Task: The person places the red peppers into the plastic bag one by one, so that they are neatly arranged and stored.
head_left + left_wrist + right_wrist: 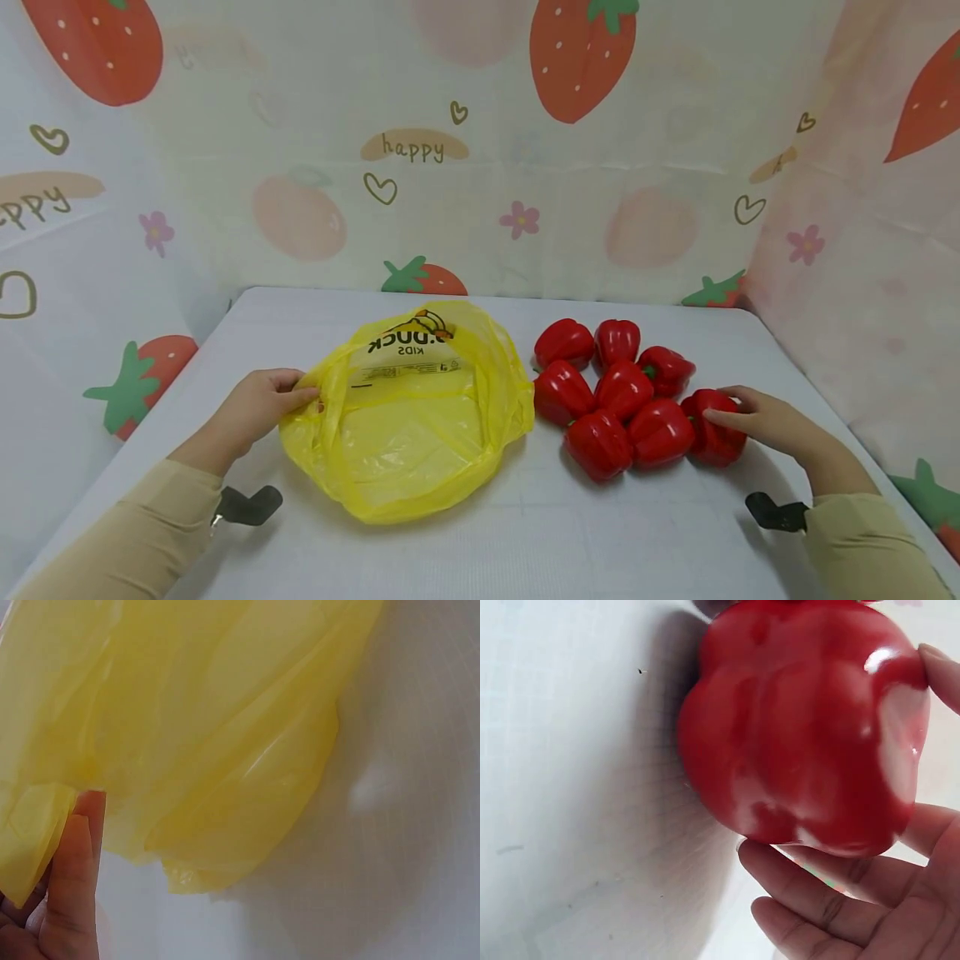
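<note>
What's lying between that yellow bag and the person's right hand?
In the head view, a cluster of seven red peppers lies between the yellow bag and the right hand, which holds an eighth pepper.

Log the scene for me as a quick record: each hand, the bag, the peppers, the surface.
Left hand: pinches the left edge of the bag
Right hand: holds the rightmost pepper, thumb and fingers around it
Bag: yellow, see-through plastic, mouth open, lettering reversed; no peppers visible inside
Other peppers: seven, red and glossy, clustered right of the bag
Surface: white table
Backdrop: pale cloth with strawberries, hearts and flowers
</note>
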`<state>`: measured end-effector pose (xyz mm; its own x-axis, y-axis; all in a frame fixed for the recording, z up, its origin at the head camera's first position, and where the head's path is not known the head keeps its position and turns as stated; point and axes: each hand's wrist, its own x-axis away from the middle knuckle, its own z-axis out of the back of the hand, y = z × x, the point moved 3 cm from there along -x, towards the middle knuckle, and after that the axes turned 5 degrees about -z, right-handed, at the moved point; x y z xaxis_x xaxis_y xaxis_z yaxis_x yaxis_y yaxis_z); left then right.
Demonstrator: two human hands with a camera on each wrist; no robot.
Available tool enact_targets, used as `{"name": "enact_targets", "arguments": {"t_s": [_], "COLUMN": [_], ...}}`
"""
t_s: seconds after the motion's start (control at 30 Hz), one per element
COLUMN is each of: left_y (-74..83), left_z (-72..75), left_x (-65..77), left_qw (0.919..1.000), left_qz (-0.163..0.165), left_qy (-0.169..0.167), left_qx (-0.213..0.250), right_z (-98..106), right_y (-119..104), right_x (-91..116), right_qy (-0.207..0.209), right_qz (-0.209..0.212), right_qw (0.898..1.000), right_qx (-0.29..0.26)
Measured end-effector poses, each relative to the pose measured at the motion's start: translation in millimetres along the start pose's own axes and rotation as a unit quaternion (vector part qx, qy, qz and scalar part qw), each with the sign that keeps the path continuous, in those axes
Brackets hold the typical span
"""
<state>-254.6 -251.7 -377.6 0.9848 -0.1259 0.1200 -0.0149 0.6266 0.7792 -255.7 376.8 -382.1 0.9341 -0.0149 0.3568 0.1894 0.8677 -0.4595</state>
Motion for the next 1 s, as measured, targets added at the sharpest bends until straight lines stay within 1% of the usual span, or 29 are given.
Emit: {"name": "enact_targets", "arguments": {"t_s": [0.1,0.27,0.53,0.67,0.77,0.87,1.0], "left_y": [-0.1,-0.1,-1.4,-1.9,-2.4,-3.2,-3.3], "left_z": [-0.1,-0.2,-1.2,-1.4,-1.5,-1.7,-1.5], "left_x": [-0.1,-0.1,-1.4,-1.5,-1.5,-1.9,-2.3], "left_qw": [1.0,1.0,1.0,1.0,1.0,1.0,1.0], "left_qz": [-0.008,-0.006,0.0,-0.002,-0.002,-0.001,-0.003], "left_qy": [0.0,-0.001,0.001,0.002,0.0,-0.002,0.0], "left_qx": [0.002,0.002,0.001,-0.001,-0.001,-0.001,-0.002], "right_z": [0,2,6,7,6,5,4], "right_y": [-3,-4,-6,-9,-12,-16,-19], "right_x": [1,0,0,2,3,3,2], "right_qy": [0.005,0.011,0.004,-0.002,-0.011,-0.014,-0.002], "right_qz": [0.01,0.034,0.067,0.086,0.09,0.084,0.07], "right_qw": [1.0,0.999,0.998,0.996,0.996,0.996,0.997], "right_qx": [0.004,0.003,-0.011,-0.013,-0.015,-0.008,0.022]}}
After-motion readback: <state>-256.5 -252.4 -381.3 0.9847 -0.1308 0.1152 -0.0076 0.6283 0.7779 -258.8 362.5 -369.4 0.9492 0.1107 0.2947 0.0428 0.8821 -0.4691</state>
